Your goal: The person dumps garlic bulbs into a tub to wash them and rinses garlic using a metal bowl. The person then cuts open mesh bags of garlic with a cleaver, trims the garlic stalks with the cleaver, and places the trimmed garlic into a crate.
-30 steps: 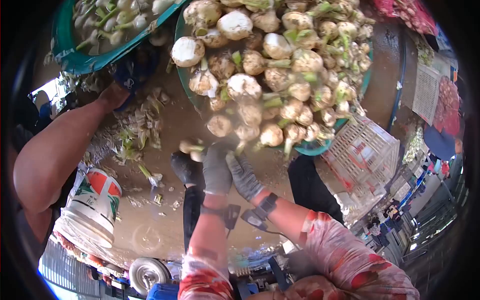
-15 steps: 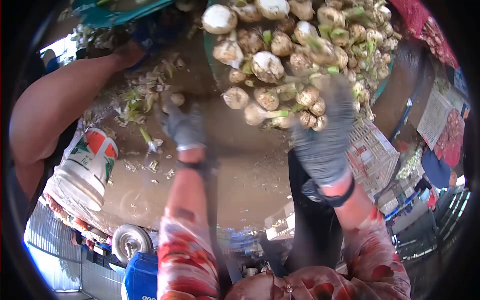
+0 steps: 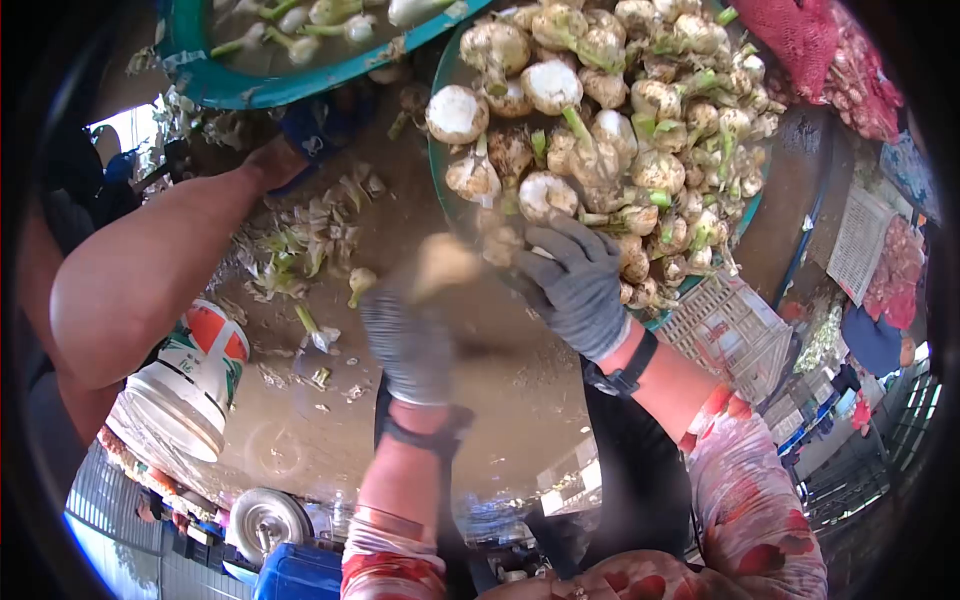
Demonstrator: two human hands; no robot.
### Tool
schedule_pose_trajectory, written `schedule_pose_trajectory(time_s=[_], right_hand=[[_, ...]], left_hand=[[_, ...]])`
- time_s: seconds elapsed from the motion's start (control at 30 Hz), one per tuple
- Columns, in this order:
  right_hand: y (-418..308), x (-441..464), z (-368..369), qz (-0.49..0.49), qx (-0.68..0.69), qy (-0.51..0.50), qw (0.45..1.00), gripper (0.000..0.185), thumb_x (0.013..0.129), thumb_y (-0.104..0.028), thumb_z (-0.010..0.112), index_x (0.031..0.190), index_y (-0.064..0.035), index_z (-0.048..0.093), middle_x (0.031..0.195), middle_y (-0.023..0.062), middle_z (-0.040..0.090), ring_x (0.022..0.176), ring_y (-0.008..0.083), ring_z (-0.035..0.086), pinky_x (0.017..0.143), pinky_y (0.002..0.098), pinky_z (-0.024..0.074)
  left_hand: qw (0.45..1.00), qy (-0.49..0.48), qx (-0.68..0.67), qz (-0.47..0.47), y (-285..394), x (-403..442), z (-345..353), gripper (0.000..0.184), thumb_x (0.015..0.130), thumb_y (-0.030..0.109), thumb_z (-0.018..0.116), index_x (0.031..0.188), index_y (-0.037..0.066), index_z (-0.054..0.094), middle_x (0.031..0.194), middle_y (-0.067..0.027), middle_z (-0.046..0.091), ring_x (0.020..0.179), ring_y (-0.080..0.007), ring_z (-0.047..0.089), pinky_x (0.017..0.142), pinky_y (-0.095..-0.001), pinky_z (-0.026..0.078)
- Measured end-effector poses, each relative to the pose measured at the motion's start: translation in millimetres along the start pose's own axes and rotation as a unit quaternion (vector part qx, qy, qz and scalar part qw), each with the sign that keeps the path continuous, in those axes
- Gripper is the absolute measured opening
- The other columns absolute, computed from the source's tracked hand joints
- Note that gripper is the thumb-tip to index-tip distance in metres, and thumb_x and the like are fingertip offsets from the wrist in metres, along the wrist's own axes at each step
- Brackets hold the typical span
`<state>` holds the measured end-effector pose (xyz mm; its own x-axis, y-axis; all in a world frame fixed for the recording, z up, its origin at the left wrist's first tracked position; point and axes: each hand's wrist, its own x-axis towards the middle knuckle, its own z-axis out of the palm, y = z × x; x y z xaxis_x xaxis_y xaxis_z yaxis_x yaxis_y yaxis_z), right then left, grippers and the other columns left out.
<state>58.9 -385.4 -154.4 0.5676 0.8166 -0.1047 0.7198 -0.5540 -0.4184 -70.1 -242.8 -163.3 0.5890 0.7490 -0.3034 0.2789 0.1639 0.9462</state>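
Observation:
My left hand (image 3: 405, 345), in a grey glove and smeared by motion, is closed on a blurred garlic bulb (image 3: 445, 265) at its fingertips, above the wet floor. My gloved right hand (image 3: 575, 280) reaches over the near edge of the heap with its fingers apart. Beside its fingertips is another slightly blurred bulb (image 3: 499, 243); I cannot tell whether they touch it. The heap of soiled garlic bulbs (image 3: 655, 100), several with short green stems, fills a green basin (image 3: 440, 150). White trimmed undersides show on some bulbs.
A teal basin (image 3: 250, 95) at the upper left holds pale, stemmed bulbs. Peelings (image 3: 310, 235) litter the floor near another person's leg (image 3: 160, 240). A white bucket (image 3: 175, 385) lies tilted at left. A crate (image 3: 725, 335) and red mesh bags (image 3: 800, 40) are at right.
My left hand has moved right and now has a bulb at its fingertips. My right hand has shifted left along the heap's edge. The view has tilted, showing more of the teal basin.

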Motion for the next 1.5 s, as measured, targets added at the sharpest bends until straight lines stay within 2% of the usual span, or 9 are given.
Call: schedule_pose_trajectory(time_s=[0.27, 0.33, 0.47, 0.77, 0.83, 1.0, 1.17, 1.3, 1.5], right_hand=[[76, 44, -88, 0.072, -0.010, 0.233, 0.970, 0.030, 0.093, -0.028, 0.050, 0.115, -0.0081, 0.057, 0.119, 0.0145, 0.054, 0.110, 0.0349, 0.050, 0.099, 0.0461, 0.0346], [105, 57, -71, 0.031, -0.155, 0.131, 0.979, 0.040, 0.092, -0.030, 0.050, 0.125, -0.0079, 0.052, 0.131, 0.0175, 0.048, 0.118, 0.0350, 0.045, 0.101, 0.0455, 0.0328], [146, 55, -37, 0.019, -0.106, 0.122, 0.987, 0.047, 0.091, -0.033, 0.051, 0.132, -0.0083, 0.047, 0.137, 0.0183, 0.042, 0.124, 0.0348, 0.041, 0.103, 0.0449, 0.0310], [150, 54, -27, 0.018, -0.050, 0.133, 0.990, 0.046, 0.095, -0.030, 0.047, 0.133, -0.0057, 0.043, 0.138, 0.0187, 0.040, 0.127, 0.0341, 0.039, 0.106, 0.0447, 0.0297], [149, 52, -28, 0.013, -0.052, 0.131, 0.990, 0.046, 0.094, -0.030, 0.047, 0.134, -0.0059, 0.043, 0.139, 0.0185, 0.039, 0.128, 0.0341, 0.039, 0.106, 0.0447, 0.0298], [146, 54, -25, 0.049, -0.052, 0.125, 0.990, 0.046, 0.094, -0.029, 0.048, 0.134, -0.0065, 0.042, 0.140, 0.0187, 0.039, 0.128, 0.0342, 0.038, 0.106, 0.0452, 0.0293], [152, 53, -25, 0.023, -0.076, 0.138, 0.987, 0.048, 0.094, -0.037, 0.047, 0.130, -0.0055, 0.046, 0.138, 0.0190, 0.042, 0.127, 0.0356, 0.039, 0.106, 0.0465, 0.0288], [151, 53, -30, 0.033, -0.075, 0.131, 0.988, 0.051, 0.093, -0.041, 0.044, 0.131, -0.0063, 0.046, 0.137, 0.0189, 0.042, 0.127, 0.0361, 0.039, 0.106, 0.0483, 0.0269], [157, 50, -19, 0.061, -0.047, 0.127, 0.989, 0.057, 0.093, -0.049, 0.045, 0.130, -0.0055, 0.048, 0.136, 0.0185, 0.043, 0.126, 0.0357, 0.040, 0.106, 0.0474, 0.0281]], left_hand=[[0.873, -0.102, 0.348, 0.327, 28, 74, 41, 0.049, 0.079, 0.008, 0.063, 0.127, 0.004, 0.051, 0.123, -0.0167, 0.049, 0.112, -0.0296, 0.049, 0.100, -0.0397, 0.036], [0.958, -0.002, 0.282, 0.048, 3, 113, 35, 0.049, 0.079, 0.005, 0.062, 0.126, 0.003, 0.050, 0.122, -0.0176, 0.051, 0.112, -0.0322, 0.050, 0.101, -0.0392, 0.037], [0.863, 0.007, 0.423, 0.277, -76, 215, 43, 0.031, 0.085, 0.024, 0.058, 0.110, 0.006, 0.060, 0.111, -0.0188, 0.058, 0.105, -0.0356, 0.054, 0.094, -0.0400, 0.043], [0.756, -0.030, 0.628, 0.179, -128, 269, 58, 0.028, 0.083, 0.031, 0.058, 0.097, 0.009, 0.067, 0.095, -0.0167, 0.064, 0.097, -0.0362, 0.060, 0.087, -0.0460, 0.045], [0.918, -0.017, 0.382, 0.106, -121, 247, 42, 0.025, 0.081, 0.027, 0.060, 0.095, 0.008, 0.067, 0.096, -0.0169, 0.064, 0.097, -0.0358, 0.060, 0.087, -0.0453, 0.045], [0.811, -0.081, 0.499, 0.294, -101, 234, 61, 0.022, 0.080, 0.023, 0.061, 0.096, 0.007, 0.067, 0.102, -0.0198, 0.063, 0.099, -0.0346, 0.059, 0.089, -0.0412, 0.046], [0.898, -0.056, 0.367, 0.235, -157, 228, 57, 0.029, 0.082, 0.011, 0.056, 0.110, 0.003, 0.060, 0.101, -0.0185, 0.064, 0.092, -0.0335, 0.061, 0.085, -0.0387, 0.049], [0.995, 0.066, -0.024, -0.076, -12, 160, 34, 0.038, 0.077, 0.009, 0.065, 0.114, 0.001, 0.058, 0.110, -0.0119, 0.062, 0.093, -0.0236, 0.061, 0.085, -0.0321, 0.048], [0.948, -0.106, 0.250, 0.167, 61, 90, 100, 0.073, 0.064, 0.038, 0.074, 0.128, 0.010, 0.053, 0.132, -0.0226, 0.044, 0.120, -0.0386, 0.044, 0.099, -0.0523, 0.034]])
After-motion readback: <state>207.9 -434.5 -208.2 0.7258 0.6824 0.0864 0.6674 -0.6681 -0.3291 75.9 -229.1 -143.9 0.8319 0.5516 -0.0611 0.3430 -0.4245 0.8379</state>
